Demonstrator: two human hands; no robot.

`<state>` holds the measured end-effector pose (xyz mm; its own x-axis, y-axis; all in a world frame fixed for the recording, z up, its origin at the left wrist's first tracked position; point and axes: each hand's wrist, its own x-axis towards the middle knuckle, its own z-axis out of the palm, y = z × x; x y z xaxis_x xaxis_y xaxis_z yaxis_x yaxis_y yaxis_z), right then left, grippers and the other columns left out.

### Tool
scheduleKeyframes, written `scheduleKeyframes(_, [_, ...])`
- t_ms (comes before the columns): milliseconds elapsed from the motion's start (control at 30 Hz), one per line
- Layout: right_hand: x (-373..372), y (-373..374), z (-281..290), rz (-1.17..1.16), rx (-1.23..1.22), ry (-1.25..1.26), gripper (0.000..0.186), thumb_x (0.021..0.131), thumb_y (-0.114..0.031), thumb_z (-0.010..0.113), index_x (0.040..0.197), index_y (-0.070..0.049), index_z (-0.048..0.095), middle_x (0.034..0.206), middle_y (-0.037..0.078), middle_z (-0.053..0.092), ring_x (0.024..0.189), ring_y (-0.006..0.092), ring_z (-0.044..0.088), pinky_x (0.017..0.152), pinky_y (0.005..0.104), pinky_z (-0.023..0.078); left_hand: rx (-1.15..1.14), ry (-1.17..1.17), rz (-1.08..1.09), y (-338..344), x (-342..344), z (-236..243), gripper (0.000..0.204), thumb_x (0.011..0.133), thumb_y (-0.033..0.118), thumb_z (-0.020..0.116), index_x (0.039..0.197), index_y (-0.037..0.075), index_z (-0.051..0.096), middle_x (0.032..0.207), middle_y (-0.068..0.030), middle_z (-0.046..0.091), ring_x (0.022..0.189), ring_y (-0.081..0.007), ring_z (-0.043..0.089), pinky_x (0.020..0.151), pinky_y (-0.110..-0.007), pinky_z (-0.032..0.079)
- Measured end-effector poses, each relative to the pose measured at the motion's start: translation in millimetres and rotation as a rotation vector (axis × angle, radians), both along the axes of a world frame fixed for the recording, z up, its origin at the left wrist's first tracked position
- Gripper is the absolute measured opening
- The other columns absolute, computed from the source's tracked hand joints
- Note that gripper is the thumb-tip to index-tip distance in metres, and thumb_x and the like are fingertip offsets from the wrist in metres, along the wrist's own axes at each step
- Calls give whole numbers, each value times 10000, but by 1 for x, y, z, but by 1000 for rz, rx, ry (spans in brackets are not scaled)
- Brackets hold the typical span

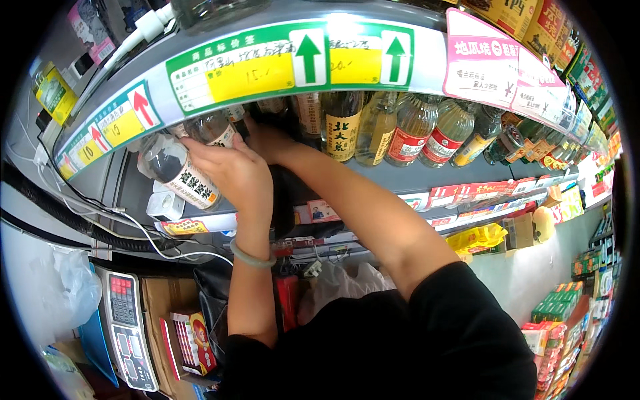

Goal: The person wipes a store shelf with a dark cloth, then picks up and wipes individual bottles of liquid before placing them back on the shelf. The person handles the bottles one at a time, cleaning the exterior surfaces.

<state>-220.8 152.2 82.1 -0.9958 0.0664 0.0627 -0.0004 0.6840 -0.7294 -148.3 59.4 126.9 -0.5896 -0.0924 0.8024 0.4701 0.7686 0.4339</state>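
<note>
The left hand [233,167] is bent at the shelf's left end, its fingers and thumb spread partway and curved around the near side of the rear bottle [210,125], with the fingertips close against the front bottle [179,172]. Which bottle bears the grip, and how firmly, I cannot tell. The hand sits in the narrow gap between the two, perhaps so that it can steady one without upsetting the other.

The right hand [270,143] crosses over beside it, just right of the left thumb, and reaches into the shadow under the upper shelf. Its fingertips are hidden, so I cannot tell whether they hold anything. The low overhang probably forces both arms to come in from the front.

The front bottle leans, its pale label turned outward; the rear one stands just beyond the left fingers. A white box [165,202] is below the front bottle, near the shelf edge. To the right of the hands, a dark-labelled bottle [342,127], a pale yellow bottle [375,130] and red-labelled bottles [407,133] stand in a row, labels forward, presumably for easy viewing. Price tags [253,63] line the edge above. Farther off, at lower left, lies a scale [130,330].
</note>
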Motion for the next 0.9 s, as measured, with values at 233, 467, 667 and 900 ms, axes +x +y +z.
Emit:
scheduleKeyframes(233, [61,1,-15,120,429,271,533,843,-263,562,1297,5,479,1201,231,580,1182,407,503,1046,470,352,13,43,-18,0,-4,-8,775,893,106,585,1384,-206,74,1367,-411,221,1288,-510,271,1095,-524,218])
scheduleKeyframes(467, [145,18,-7,159,605,368,498,829,-263,574,1202,62,525,1128,267,593,1077,408,554,970,466,406,46,307,-189,12,12,-9,640,892,61,553,1367,-154,182,1367,-347,259,1296,-469,288,1096,-495,232])
scheduleKeyframes(667, [189,19,20,37,304,190,414,879,-261,553,1140,61,558,1075,285,609,1055,399,572,907,456,461,-32,239,-442,40,2,23,380,887,62,547,1240,-50,460,1197,-264,496,1127,-435,473,959,-492,384])
scheduleKeyframes(900, [181,2,2,-93,311,371,440,896,-234,548,1247,31,534,1176,273,586,1111,392,563,930,433,474,-149,647,-575,63,-118,55,322,889,173,579,1189,57,577,1163,-181,590,1089,-379,540,920,-474,420])
